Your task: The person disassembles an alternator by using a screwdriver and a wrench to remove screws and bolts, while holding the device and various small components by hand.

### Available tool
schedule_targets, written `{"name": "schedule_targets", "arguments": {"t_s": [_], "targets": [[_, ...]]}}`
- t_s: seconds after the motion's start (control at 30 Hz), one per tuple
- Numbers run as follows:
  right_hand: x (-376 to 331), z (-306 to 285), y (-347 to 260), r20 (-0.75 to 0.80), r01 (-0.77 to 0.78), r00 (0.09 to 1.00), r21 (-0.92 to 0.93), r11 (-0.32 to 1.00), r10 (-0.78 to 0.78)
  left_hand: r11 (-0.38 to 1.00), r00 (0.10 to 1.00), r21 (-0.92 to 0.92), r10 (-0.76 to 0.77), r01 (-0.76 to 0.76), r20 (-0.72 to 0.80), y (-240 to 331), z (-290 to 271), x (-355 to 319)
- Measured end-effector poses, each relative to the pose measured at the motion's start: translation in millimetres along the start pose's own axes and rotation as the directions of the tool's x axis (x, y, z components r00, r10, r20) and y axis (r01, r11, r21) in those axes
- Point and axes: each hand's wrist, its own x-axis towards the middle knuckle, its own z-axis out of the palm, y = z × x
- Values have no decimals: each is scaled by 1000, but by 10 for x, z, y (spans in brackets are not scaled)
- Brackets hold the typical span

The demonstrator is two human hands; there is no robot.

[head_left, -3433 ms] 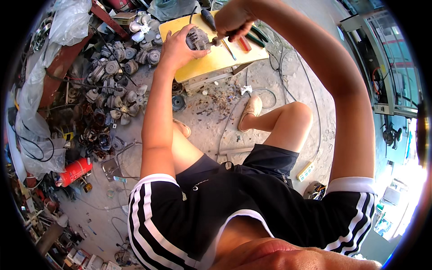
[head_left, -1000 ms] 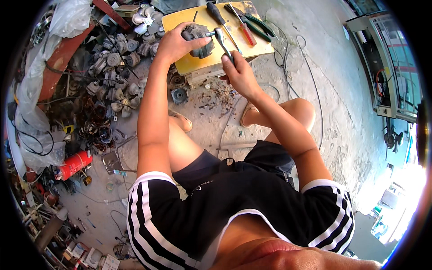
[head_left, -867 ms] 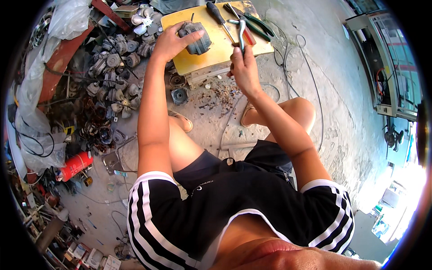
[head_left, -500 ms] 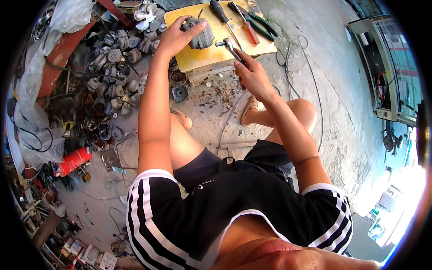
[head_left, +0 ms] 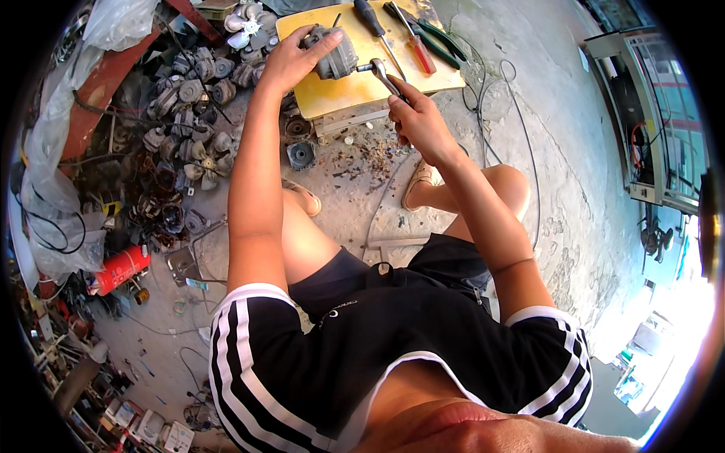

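Head view: at upper centre, the left hand (head_left: 291, 57) grips a grey motor (head_left: 334, 57) on a yellow board (head_left: 340, 94). Right hand (head_left: 415, 121), just below it, is clenched on a wrench (head_left: 381, 73) whose head meets the motor's end. Screwdrivers (head_left: 408, 45) and pliers (head_left: 442, 41) lie on the board beside it.

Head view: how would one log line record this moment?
left hand: steadies small grey motor | right hand: wrench at motor | surface: yellow board
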Motion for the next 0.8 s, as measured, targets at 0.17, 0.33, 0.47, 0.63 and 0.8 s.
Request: {"name": "schedule_targets", "arguments": {"t_s": [0.17, 0.33, 0.47, 0.63, 0.8], "targets": [[-13, 13, -44, 28, 20, 999, -21, 1000, -20, 1000, 1000, -5, -17, 17, 20, 25, -7, -8], [33, -46, -261, 103, -114, 989, 49, 992, 109, 998, 999, 50, -24, 26, -35, 0, 14, 12], [158, -198, -617, 230, -128, 955, -253, 959, 188, 998, 998, 38, -47, 49, -50, -69, 43, 43], [212, -186, -741, 248, -153, 946, -222, 963, 208, 993, 998, 102, -51, 56, -44, 53, 38, 10], [340, -259, -756, 347, -409, 860, 30, 912, 374, 991, 996, 118, -60, 67, -60, 83, 43, 3]]}}
